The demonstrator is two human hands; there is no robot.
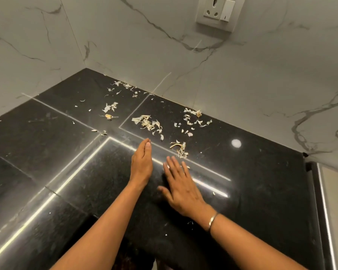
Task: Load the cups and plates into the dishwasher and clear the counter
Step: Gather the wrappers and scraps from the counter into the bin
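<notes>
The dry peel scraps (pixel 147 123) lie scattered over the black counter (pixel 261 182), from the back corner to a cluster just beyond my fingertips. No cups or plates are in view. My left hand (pixel 141 162) stands on edge, fingers straight and together, holding nothing — it should serve as the stop. My right hand (pixel 181 190) lies flat, fingers spread, empty. Best practice, I judge: sweep the scraps toward the left palm in low, slow strokes — light flakes scatter easily.

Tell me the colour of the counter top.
The counter is glossy black with fine speckles, seen in the head view.
</notes>
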